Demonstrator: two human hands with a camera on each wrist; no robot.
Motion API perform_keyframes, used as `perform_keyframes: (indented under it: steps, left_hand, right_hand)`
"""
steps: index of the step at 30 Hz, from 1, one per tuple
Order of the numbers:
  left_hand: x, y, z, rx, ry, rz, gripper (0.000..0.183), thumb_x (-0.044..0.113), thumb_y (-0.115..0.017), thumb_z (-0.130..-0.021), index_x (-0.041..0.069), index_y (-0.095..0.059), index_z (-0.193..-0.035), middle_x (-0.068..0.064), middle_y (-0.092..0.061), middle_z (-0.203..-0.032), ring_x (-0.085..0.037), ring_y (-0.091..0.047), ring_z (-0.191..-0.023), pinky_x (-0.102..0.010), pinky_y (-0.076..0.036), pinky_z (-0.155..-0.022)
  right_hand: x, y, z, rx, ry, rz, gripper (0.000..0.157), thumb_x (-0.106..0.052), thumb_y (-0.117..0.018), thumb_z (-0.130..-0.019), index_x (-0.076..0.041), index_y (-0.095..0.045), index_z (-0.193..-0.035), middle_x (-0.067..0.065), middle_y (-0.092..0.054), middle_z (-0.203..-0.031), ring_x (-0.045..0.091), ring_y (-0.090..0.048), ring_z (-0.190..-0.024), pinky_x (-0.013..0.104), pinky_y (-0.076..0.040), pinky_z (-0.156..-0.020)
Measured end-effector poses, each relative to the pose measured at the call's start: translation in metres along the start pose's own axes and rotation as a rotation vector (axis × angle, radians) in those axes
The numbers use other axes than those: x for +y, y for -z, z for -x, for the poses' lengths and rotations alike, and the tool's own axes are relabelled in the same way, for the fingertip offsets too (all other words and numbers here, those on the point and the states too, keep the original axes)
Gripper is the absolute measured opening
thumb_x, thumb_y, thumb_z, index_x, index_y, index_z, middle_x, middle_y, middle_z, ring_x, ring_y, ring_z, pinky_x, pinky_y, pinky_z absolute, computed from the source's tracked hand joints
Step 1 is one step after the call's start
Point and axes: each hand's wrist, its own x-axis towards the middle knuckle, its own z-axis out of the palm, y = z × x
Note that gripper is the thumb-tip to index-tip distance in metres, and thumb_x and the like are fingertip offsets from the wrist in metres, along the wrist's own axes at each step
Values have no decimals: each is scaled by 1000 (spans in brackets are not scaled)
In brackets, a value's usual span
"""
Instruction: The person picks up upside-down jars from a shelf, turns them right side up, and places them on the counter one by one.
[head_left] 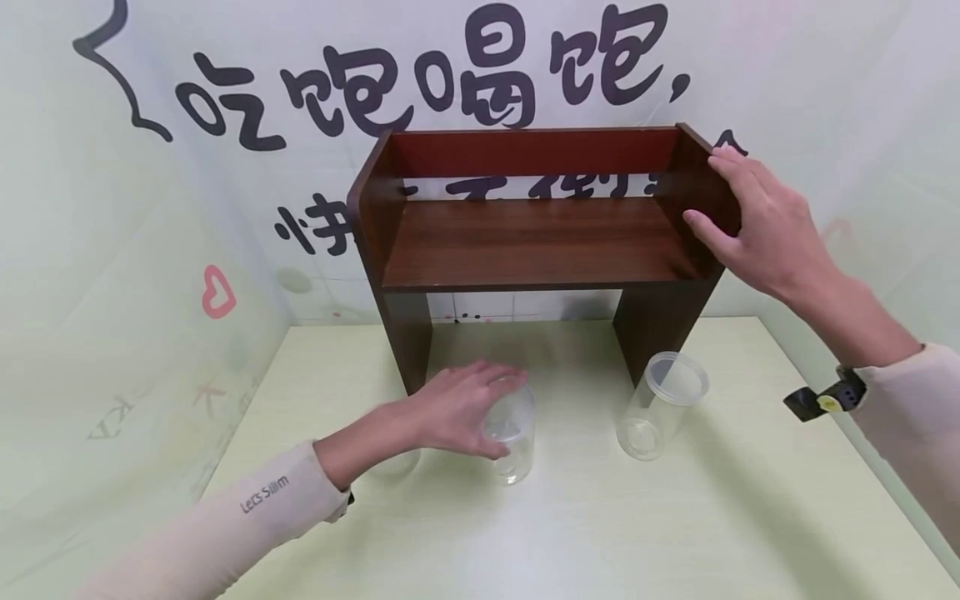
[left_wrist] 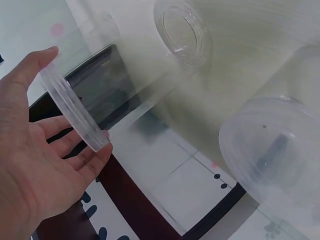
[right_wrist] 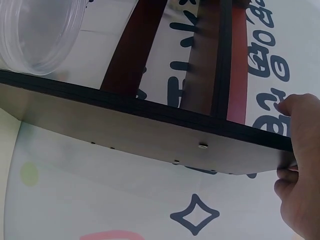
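Note:
In the head view, my left hand (head_left: 457,408) reaches over a clear plastic jar (head_left: 517,437) standing on the table before the shelf. In the left wrist view, the thumb and fingers span the jar's pale lid (left_wrist: 75,110) and grip it at opposite edges. My right hand (head_left: 780,225) holds the upper part of the dark brown shelf's right side panel (head_left: 686,179), thumb on the inner face. The right wrist view shows the fingers (right_wrist: 287,182) round the panel's edge.
A second lidded clear jar (head_left: 663,408) stands by the shelf's right leg. Another clear jar (head_left: 396,465) is mostly hidden behind my left forearm. The shelf board (head_left: 525,242) spans above the pale table (head_left: 525,542). A printed curtain (head_left: 225,183) hangs behind and at the sides.

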Motion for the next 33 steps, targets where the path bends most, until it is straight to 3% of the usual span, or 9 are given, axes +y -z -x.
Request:
perform_keyframes:
  steps: [8,16,25,33]
  left_hand:
    - [1,-7,2,9,-20,-25,90,60,-67,-77,19,-37,-151,-1,-40,-151,-28,-46,-132,-46,-54,-89]
    - [-3,-9,11,101,-57,-36,93,71,-58,-81,18,-32,-153,0,-31,-157,-21,-33,-143,-42,-34,-114]
    - [-14,3,29,171,-41,-63,92,69,-59,-81,14,-35,-152,-3,-35,-156,-19,-33,-143,-40,-31,-116]
    - [-31,10,52,256,-26,-99,92,70,-58,-82,15,-35,-152,-4,-36,-155,-21,-36,-142,-42,-32,-115]
  right_hand:
    - [2,-1,-1,1,-2,-1,63,-22,-69,-89,-8,-44,-146,13,-44,-150,34,-43,-136,62,-40,-102]
    - [4,-4,0,6,-22,-14,66,-23,-69,-90,-11,-41,-148,13,-42,-151,31,-40,-139,60,-40,-104]
    - [10,-2,6,30,28,-33,74,-20,-72,-87,-14,-37,-151,14,-42,-151,34,-41,-136,61,-40,-104]
    - [23,5,22,41,66,-38,80,-23,-71,-86,-15,-29,-154,17,-42,-149,37,-41,-134,61,-42,-99]
